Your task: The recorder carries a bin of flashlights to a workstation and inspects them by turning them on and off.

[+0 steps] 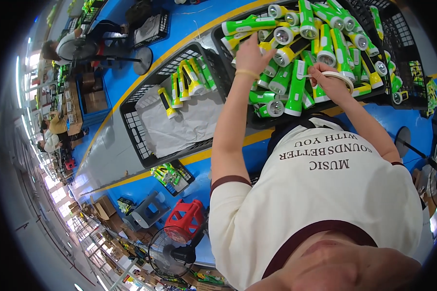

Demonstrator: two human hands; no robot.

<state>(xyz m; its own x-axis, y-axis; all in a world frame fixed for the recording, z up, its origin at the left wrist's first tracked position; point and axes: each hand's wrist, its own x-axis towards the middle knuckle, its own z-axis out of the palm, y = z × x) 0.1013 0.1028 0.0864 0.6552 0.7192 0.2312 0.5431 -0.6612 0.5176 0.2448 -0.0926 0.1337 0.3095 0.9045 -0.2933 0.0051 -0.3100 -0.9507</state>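
Observation:
My left hand (251, 57) reaches over the left part of a black crate (247, 123) heaped with green-and-white and yellow-and-black flashlights. Its fingers are apart, close to or touching a yellow flashlight (267, 47); whether they touch is hard to tell. Over the middle of the heap, the fingers of my right hand (329, 83) are closed on a thin white ring (345, 79) that looks like a roll of tape, with a short pale strip sticking out to the left. A green flashlight (296, 89) lies just left of that hand.
Left of the heap, a second black crate (140, 138) is lined with white paper and holds several flashlights in a row. Another crate (405, 53) stands at the right. A red stool (185, 218) and a fan (172, 252) stand lower left; people work at far left.

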